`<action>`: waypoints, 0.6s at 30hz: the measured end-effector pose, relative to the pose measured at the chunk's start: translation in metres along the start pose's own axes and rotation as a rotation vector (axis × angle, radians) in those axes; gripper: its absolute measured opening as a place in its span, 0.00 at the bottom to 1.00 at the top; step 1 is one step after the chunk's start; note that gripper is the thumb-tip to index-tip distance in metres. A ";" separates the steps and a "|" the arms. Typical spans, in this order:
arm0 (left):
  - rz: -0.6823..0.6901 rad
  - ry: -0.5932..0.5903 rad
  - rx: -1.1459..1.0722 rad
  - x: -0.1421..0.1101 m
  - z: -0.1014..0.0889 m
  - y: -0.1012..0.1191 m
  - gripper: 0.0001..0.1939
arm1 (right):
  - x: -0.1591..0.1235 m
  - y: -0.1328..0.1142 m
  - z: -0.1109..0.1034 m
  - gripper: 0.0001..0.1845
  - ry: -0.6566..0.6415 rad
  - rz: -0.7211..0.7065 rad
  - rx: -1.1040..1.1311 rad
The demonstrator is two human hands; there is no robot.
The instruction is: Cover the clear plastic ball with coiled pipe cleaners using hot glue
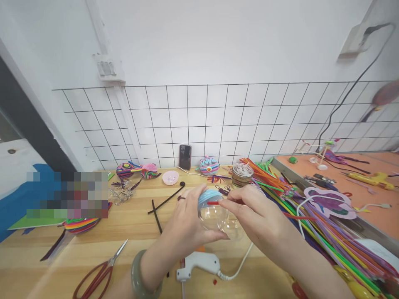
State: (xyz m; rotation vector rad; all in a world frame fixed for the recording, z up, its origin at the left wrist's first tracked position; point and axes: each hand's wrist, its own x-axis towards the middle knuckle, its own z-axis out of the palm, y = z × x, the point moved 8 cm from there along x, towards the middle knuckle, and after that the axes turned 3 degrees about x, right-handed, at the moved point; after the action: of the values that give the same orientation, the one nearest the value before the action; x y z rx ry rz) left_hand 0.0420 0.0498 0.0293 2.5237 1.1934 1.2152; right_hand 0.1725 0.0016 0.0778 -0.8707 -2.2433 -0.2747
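My left hand [183, 220] is curled around a clear plastic ball [213, 218], with the thumb below and the fingers at its upper left. Light blue pipe cleaner rows [208, 196] cover the top of the ball. My right hand [260, 214] pinches a short red pipe cleaner [213, 203] against the ball, just under the blue rows. Another clear rounded part [230, 226] shows between the hands, partly hidden by my right fingers. Below them, a white glue gun [202, 262] lies on the wooden table [255, 278].
Red-handled scissors [102, 270] lie at front left. Black pipe cleaners [166, 198] lie left of the ball. A lidded cup [242, 174], a phone [185, 157] and a pink dish [170, 178] stand behind. Colourful pipe cleaners [314, 236] fill the right side.
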 end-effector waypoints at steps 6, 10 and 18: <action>0.083 -0.010 0.029 0.000 0.002 0.012 0.57 | 0.006 -0.015 0.003 0.18 -0.045 -0.077 -0.009; 0.047 -0.060 -0.029 0.001 0.004 0.014 0.50 | 0.006 -0.020 0.006 0.17 -0.061 -0.106 -0.078; 0.079 -0.088 -0.070 -0.001 0.007 0.015 0.48 | 0.006 -0.020 0.006 0.19 -0.066 -0.129 -0.155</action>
State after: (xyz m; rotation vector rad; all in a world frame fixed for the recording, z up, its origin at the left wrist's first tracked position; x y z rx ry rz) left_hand 0.0559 0.0400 0.0297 2.5664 1.0235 1.1274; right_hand 0.1530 -0.0078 0.0786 -0.8267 -2.3675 -0.4923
